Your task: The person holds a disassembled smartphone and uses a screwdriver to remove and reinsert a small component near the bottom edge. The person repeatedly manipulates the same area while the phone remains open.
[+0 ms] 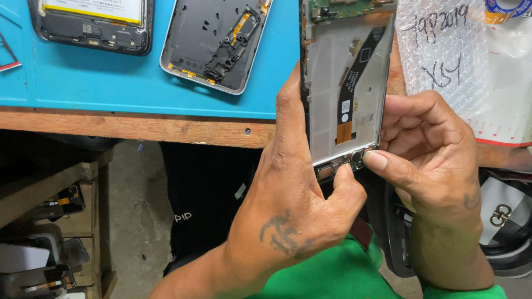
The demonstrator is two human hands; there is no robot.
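Head view: left hand (296, 202) grips opened phone (347, 79) at its lower edge, above the lap at 6 o'clock of mat (56, 83). Right hand (425, 145) pinches its bottom board. Likely mid-disassembly; next calls for fine fingertip pull.

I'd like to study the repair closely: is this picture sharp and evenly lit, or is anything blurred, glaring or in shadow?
Head view: the opened phone and both hands, left and right, are sharp and evenly lit; the blue mat shows no strong glare; the bubble wrap gleams a little; under the bench edge the shelves lie in dim shadow; the edges bow slightly, wide-lens style.
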